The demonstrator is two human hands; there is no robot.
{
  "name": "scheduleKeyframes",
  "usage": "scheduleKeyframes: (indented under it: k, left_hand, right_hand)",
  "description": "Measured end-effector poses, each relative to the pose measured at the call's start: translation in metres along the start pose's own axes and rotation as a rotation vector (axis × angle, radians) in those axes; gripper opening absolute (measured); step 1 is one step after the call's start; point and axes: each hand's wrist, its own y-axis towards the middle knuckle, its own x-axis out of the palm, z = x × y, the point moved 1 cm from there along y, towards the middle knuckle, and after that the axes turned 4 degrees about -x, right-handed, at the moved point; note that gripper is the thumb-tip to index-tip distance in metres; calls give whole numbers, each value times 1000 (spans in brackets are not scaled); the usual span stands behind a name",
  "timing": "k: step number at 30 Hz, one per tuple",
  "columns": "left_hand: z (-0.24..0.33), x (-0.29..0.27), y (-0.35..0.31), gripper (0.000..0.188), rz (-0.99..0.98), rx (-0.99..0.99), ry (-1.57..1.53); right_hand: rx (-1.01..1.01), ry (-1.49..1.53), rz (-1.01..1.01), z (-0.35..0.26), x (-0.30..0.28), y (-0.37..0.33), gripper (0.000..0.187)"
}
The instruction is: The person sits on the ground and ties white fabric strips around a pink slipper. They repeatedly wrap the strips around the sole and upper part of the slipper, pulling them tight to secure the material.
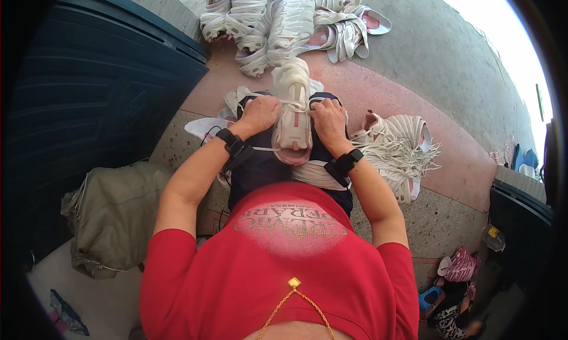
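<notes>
A white sneaker (293, 122) with pink accents rests on my lap between my knees, its pink-lined opening toward me. A white shoelace crosses over its front part. My left hand (261, 115) is closed at the left side of the shoe, pinching the lace. Opposite it, my right hand (329, 122) is closed on the lace's right side, fingers bent beside the shoe. A bundle of white laces (315, 174) lies across my right thigh. Another light shoe piece (204, 126) sticks out past my left forearm.
Stacks of white shoe uppers (291, 23) stand ahead on the pavement. To my right lies a pile of laced uppers (395, 151) with loose lace ends. An olive-green sack (118, 213) sits at my left by a dark blue door (112, 74). Slippers and clothing (461, 266) lie lower right.
</notes>
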Motion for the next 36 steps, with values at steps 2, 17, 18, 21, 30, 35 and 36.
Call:
scheduleKeyframes:
  k: [2, 17, 18, 21, 30, 35, 36]
  left_hand:
    - [2, -1, 3, 22, -3, -4, 0]
    - [45, 4, -29, 22, 233, 143, 500]
    - [46, 3, -30, 20, 208, 141, 464]
    - [18, 11, -16, 17, 7, 53, 326]
    - [50, -6, 3, 18, 12, 239, 178]
    - [58, 11, 28, 19, -174, 228, 399]
    - [58, 14, 29, 20, -144, 284, 423]
  right_hand:
    - [-33, -3, 14, 2, 0, -1, 13]
    - [-81, 39, -366, 10, -2, 1, 24]
    - [-85, 39, -383, 15, 2, -1, 22]
    - [-65, 219, -307, 16, 5, -2, 18]
    - [77, 449, -6, 8, 6, -15, 12]
    - [43, 451, 14, 6, 5, -16, 8]
    - [-29, 423, 28, 7, 5, -16, 9]
